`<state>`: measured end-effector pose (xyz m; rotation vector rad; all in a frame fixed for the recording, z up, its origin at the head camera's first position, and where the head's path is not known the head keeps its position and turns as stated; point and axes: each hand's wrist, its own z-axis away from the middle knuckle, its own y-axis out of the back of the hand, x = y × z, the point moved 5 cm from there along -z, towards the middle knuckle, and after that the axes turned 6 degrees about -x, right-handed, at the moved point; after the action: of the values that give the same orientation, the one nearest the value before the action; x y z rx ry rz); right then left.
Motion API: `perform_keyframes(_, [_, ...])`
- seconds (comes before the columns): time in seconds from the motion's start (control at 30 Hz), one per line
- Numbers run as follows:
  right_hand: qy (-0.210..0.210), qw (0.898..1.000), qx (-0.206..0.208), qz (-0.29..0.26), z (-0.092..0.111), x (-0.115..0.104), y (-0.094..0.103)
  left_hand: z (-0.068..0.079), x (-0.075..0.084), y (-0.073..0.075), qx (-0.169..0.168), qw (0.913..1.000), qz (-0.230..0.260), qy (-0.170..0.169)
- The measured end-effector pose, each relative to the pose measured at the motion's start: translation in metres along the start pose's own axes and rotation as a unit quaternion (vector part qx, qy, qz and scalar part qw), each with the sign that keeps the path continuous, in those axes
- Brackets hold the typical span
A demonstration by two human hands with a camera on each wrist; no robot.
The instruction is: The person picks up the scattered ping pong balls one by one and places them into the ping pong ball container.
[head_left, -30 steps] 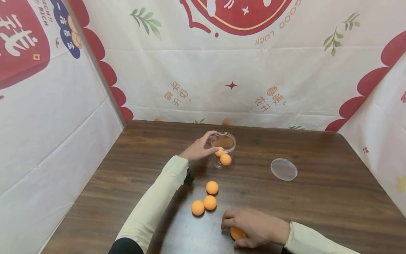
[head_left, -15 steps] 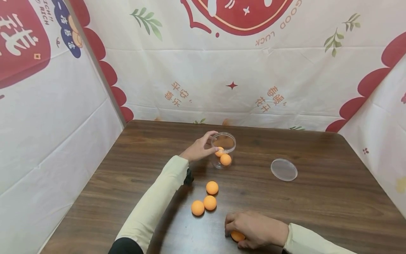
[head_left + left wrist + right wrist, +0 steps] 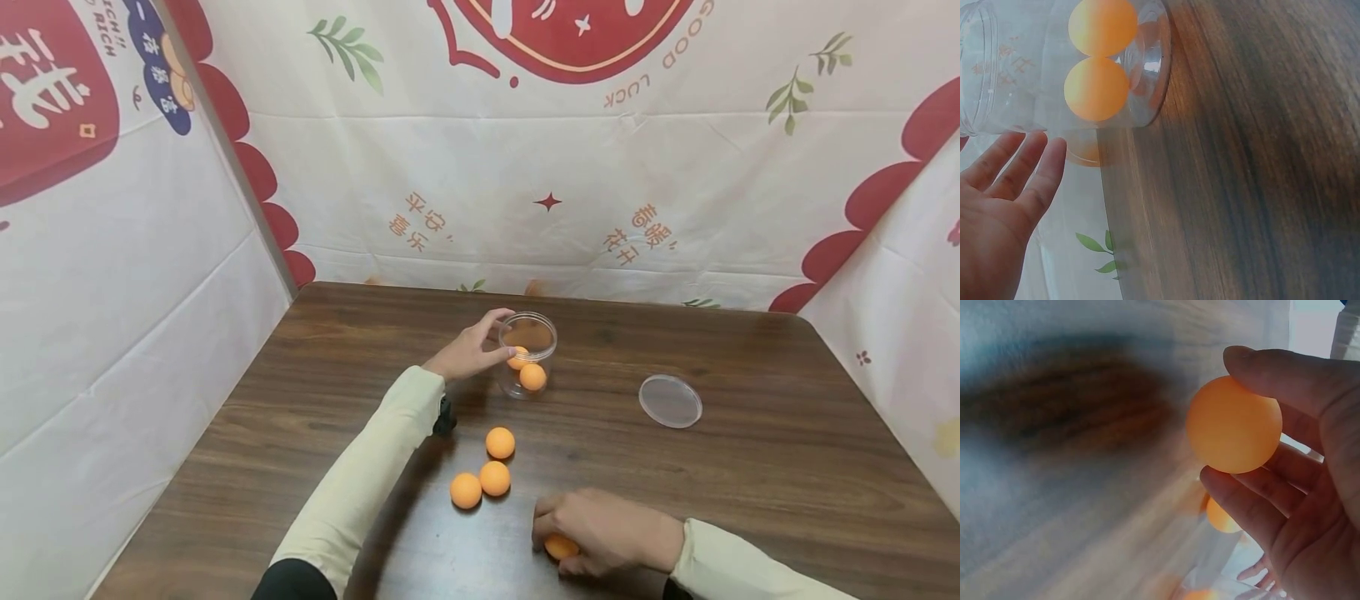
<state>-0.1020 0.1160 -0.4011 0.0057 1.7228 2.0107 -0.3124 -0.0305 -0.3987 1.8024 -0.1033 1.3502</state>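
Note:
My left hand (image 3: 467, 352) holds a clear plastic jar (image 3: 536, 357) near its open rim, thumb in front and fingers behind. Two orange ping-pong balls (image 3: 1097, 89) show inside the jar, low down in the left wrist view, where my fingertips meet its wall. Close to the table's front, my right hand (image 3: 600, 529) pinches another ping-pong ball (image 3: 1234, 425) between thumb and fingers. Three more loose balls lie between the hands: one ball (image 3: 500, 442) stands a little apart, while a second (image 3: 495, 478) and a third (image 3: 466, 491) sit side by side.
A round clear lid (image 3: 671, 401) lies flat on the brown wooden table (image 3: 750, 467), to the right of the jar. White printed cloth (image 3: 480, 167) hangs behind the table's far edge and along both sides.
The fingers of my right hand have drawn in around the ball, and that hand has shifted slightly right. My left hand and the jar stay where they were.

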Motion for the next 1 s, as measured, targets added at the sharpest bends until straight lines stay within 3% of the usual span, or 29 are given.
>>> perform_keyframes(0.43, [-0.065, 0.998, -0.013, 0.008, 0.001, 0.017, 0.027, 0.000, 0.000, 0.001, 0.001, 0.9999, -0.009, 0.007])
perform_keyframes(0.83, [-0.097, 0.995, 0.024, 0.025, 0.009, 0.048, 0.050, -0.001, 0.004, 0.001, 0.002, 0.9998, -0.021, -0.006])
perform_keyframes(1.0, [-0.112, 0.993, 0.039, 0.031, 0.011, 0.063, 0.058, 0.000, 0.001, 0.000, 0.000, 0.9999, -0.016, 0.004])
